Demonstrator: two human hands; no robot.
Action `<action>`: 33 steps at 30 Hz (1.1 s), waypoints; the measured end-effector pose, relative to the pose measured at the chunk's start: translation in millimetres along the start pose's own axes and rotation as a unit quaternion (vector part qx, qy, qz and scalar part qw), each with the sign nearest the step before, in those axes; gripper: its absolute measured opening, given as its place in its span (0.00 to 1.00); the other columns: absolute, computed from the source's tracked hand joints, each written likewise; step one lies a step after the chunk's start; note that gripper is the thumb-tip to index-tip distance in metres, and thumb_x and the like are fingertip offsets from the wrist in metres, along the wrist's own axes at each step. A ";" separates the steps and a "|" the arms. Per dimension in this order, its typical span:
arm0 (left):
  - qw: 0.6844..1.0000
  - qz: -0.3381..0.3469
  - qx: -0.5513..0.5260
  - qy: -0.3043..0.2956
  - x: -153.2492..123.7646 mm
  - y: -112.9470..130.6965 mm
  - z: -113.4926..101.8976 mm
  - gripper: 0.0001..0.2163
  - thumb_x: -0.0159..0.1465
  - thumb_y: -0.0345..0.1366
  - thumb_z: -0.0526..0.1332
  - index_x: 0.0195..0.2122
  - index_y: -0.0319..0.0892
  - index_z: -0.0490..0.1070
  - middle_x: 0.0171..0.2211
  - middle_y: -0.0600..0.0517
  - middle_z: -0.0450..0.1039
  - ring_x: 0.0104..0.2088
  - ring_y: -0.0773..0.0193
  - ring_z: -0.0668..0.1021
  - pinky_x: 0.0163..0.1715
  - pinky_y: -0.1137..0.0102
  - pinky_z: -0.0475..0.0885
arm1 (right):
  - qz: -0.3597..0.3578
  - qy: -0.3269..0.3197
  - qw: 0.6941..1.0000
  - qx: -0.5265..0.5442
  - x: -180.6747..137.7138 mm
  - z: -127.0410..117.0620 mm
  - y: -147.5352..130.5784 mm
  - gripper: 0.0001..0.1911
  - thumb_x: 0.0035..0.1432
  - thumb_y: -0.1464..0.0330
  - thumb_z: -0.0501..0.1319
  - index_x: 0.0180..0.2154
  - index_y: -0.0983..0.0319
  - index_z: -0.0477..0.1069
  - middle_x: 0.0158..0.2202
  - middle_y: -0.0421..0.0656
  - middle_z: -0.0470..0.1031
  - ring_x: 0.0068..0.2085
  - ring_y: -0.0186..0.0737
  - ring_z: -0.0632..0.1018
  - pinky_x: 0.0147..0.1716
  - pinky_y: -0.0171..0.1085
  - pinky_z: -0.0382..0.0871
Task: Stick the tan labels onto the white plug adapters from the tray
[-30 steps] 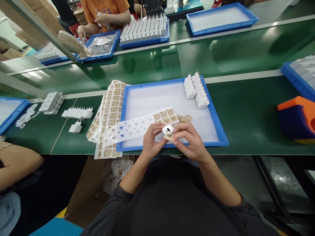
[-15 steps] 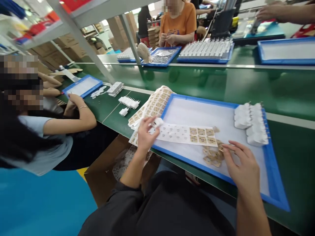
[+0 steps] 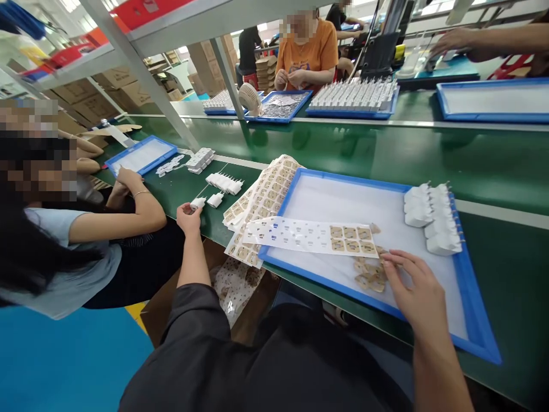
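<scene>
My left hand (image 3: 189, 220) is reached out to the left and closed on a white plug adapter (image 3: 198, 203) at the bench edge. Beside it lies another white plug adapter (image 3: 215, 199), with a row of them (image 3: 225, 183) behind. My right hand (image 3: 416, 286) is over the blue-rimmed tray (image 3: 343, 191), thumb and forefinger pinched together by a pile of tan peeled pieces (image 3: 369, 274). Whatever lies between those fingertips is too small to make out. A sticker strip (image 3: 300, 233), partly used, rests across the tray's left side, its remaining tan-backed labels at the right end.
Stacked sticker sheets (image 3: 272, 186) lie left of the tray. White adapters (image 3: 441, 229) stand in its right corner. A co-worker (image 3: 107, 223) sits at left by another blue tray (image 3: 143, 154). Across the green bench, a person in orange (image 3: 306, 54) works. A cardboard box (image 3: 165, 309) sits below.
My left hand has moved left with the white adapter, from over the sticker strip to beside the other adapters. My right hand has barely moved.
</scene>
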State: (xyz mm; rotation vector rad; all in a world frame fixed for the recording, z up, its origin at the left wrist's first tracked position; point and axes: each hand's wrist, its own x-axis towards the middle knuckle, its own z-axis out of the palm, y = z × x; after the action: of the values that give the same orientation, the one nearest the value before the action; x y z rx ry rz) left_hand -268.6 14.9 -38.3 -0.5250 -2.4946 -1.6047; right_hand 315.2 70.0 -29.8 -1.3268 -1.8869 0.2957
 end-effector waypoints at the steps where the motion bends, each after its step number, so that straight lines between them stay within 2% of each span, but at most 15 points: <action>1: 1.000 0.000 0.004 -0.012 3.6 0.3 3.3 0.17 0.52 0.26 0.68 0.40 0.39 0.66 0.39 0.52 0.73 0.42 0.63 0.79 0.51 0.64 0.75 | 0.001 -0.003 1.000 -0.001 -0.4 0.1 0.0 0.13 0.66 0.58 0.57 0.41 0.56 0.78 0.46 0.47 0.80 0.49 0.51 0.80 0.49 0.49 0.73; 4: 0.999 0.010 0.014 -0.045 8.4 4.4 7.7 0.17 0.49 0.23 0.69 0.37 0.40 0.65 0.36 0.55 0.72 0.42 0.61 0.78 0.52 0.63 0.74 | 0.002 -0.008 1.000 0.001 -1.5 -0.1 -1.4 0.13 0.66 0.59 0.58 0.41 0.57 0.78 0.46 0.47 0.80 0.48 0.50 0.80 0.50 0.49 0.73; 6: 0.998 0.023 0.020 -0.052 6.3 10.6 4.6 0.18 0.48 0.22 0.69 0.37 0.39 0.66 0.37 0.54 0.72 0.46 0.58 0.77 0.55 0.60 0.72 | -0.004 -0.009 1.000 -0.002 -1.9 -0.7 -3.3 0.12 0.66 0.61 0.58 0.42 0.57 0.78 0.46 0.47 0.80 0.48 0.50 0.80 0.51 0.50 0.73; 8: 0.998 0.052 0.018 -0.037 -1.4 21.9 -0.2 0.18 0.50 0.22 0.68 0.41 0.38 0.67 0.43 0.51 0.72 0.53 0.54 0.74 0.62 0.56 0.66 | -0.018 -0.011 1.000 -0.010 -1.3 -0.7 -6.1 0.11 0.66 0.62 0.58 0.42 0.58 0.78 0.46 0.48 0.80 0.48 0.50 0.79 0.50 0.50 0.74; 10: 0.994 0.109 -0.013 -0.020 -17.5 40.5 -1.4 0.17 0.56 0.25 0.66 0.47 0.38 0.68 0.51 0.48 0.71 0.59 0.52 0.70 0.64 0.55 0.64 | -0.029 -0.016 0.999 -0.010 0.1 0.7 -9.7 0.11 0.66 0.64 0.58 0.42 0.58 0.78 0.45 0.48 0.81 0.48 0.50 0.79 0.50 0.51 0.73; 11: 0.989 0.142 -0.037 -0.031 -29.9 53.1 0.7 0.15 0.60 0.27 0.65 0.49 0.38 0.68 0.52 0.48 0.71 0.59 0.52 0.70 0.63 0.55 0.66 | -0.032 -0.019 0.999 -0.006 1.0 2.0 -11.8 0.11 0.66 0.64 0.58 0.42 0.58 0.78 0.46 0.48 0.81 0.48 0.51 0.79 0.50 0.51 0.73; 13: 0.969 0.202 -0.072 -0.123 -64.1 84.0 10.5 0.12 0.64 0.35 0.64 0.49 0.40 0.71 0.48 0.49 0.75 0.52 0.55 0.76 0.54 0.58 0.73 | -0.038 -0.028 0.999 0.008 2.7 6.0 -16.4 0.10 0.66 0.65 0.58 0.43 0.59 0.78 0.46 0.49 0.81 0.48 0.51 0.79 0.50 0.51 0.73; 14: 0.945 0.232 -0.077 -0.217 -85.7 101.5 17.7 0.11 0.66 0.38 0.63 0.48 0.41 0.73 0.46 0.49 0.77 0.48 0.56 0.78 0.52 0.59 0.75 | -0.043 -0.033 0.998 0.017 3.3 8.4 -18.8 0.10 0.66 0.66 0.58 0.43 0.59 0.77 0.46 0.49 0.81 0.48 0.50 0.79 0.50 0.51 0.73; 16: 0.866 0.316 -0.037 -0.385 -134.2 136.6 34.9 0.12 0.67 0.42 0.62 0.48 0.43 0.75 0.46 0.49 0.78 0.48 0.55 0.79 0.52 0.58 0.75 | -0.058 -0.040 0.997 0.024 3.5 13.0 -22.9 0.10 0.66 0.67 0.58 0.43 0.59 0.77 0.46 0.48 0.81 0.48 0.50 0.79 0.51 0.52 0.72; 17: 0.817 0.361 -0.011 -0.449 -159.0 152.7 43.9 0.12 0.67 0.43 0.61 0.48 0.44 0.76 0.47 0.48 0.79 0.49 0.53 0.79 0.54 0.57 0.74 | -0.061 -0.041 0.997 0.018 3.0 14.8 -24.4 0.09 0.66 0.68 0.58 0.43 0.59 0.77 0.46 0.48 0.81 0.49 0.50 0.79 0.51 0.52 0.71; 19: 0.740 0.422 0.057 -0.521 -204.0 178.1 61.4 0.13 0.69 0.44 0.59 0.50 0.45 0.75 0.52 0.47 0.77 0.55 0.52 0.76 0.57 0.57 0.71 | -0.056 -0.036 0.998 -0.001 1.4 16.8 -25.9 0.09 0.66 0.69 0.58 0.43 0.59 0.77 0.46 0.47 0.81 0.48 0.50 0.79 0.51 0.52 0.69; 21: 0.688 0.439 0.138 -0.561 -236.6 192.6 76.8 0.17 0.68 0.44 0.60 0.55 0.43 0.72 0.56 0.44 0.73 0.58 0.50 0.74 0.58 0.56 0.71 | -0.049 -0.031 0.998 -0.010 -0.7 16.6 -25.5 0.09 0.67 0.69 0.58 0.43 0.59 0.77 0.46 0.47 0.82 0.48 0.50 0.79 0.51 0.51 0.69; 23: 0.665 0.435 0.205 -0.572 -253.8 197.1 89.3 0.20 0.66 0.44 0.64 0.56 0.40 0.69 0.57 0.40 0.71 0.59 0.46 0.73 0.56 0.56 0.71 | -0.050 -0.030 0.998 -0.002 -2.4 15.3 -24.0 0.09 0.67 0.69 0.58 0.43 0.59 0.77 0.45 0.47 0.82 0.48 0.50 0.79 0.51 0.51 0.69; 27: 0.658 0.390 0.224 -0.604 -254.3 191.5 101.2 0.21 0.61 0.41 0.68 0.53 0.40 0.70 0.52 0.41 0.74 0.53 0.47 0.76 0.51 0.59 0.72 | -0.063 -0.026 0.998 0.009 -3.6 13.2 -23.4 0.08 0.66 0.70 0.59 0.42 0.59 0.76 0.44 0.47 0.81 0.48 0.49 0.79 0.50 0.49 0.69; 33: 0.650 0.355 0.183 -0.647 -243.5 195.8 88.8 0.13 0.61 0.44 0.65 0.44 0.43 0.74 0.41 0.53 0.79 0.38 0.60 0.78 0.38 0.69 0.69 | -0.116 -0.012 0.993 0.026 5.8 17.1 -41.7 0.07 0.67 0.72 0.60 0.43 0.60 0.76 0.44 0.45 0.82 0.46 0.46 0.79 0.47 0.46 0.68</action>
State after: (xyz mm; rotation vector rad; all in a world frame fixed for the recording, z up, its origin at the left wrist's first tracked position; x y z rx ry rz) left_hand 34.7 115.0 20.4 -2.8339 -2.3575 -0.2263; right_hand 273.6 61.6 -13.7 -1.0610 -2.0175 0.2391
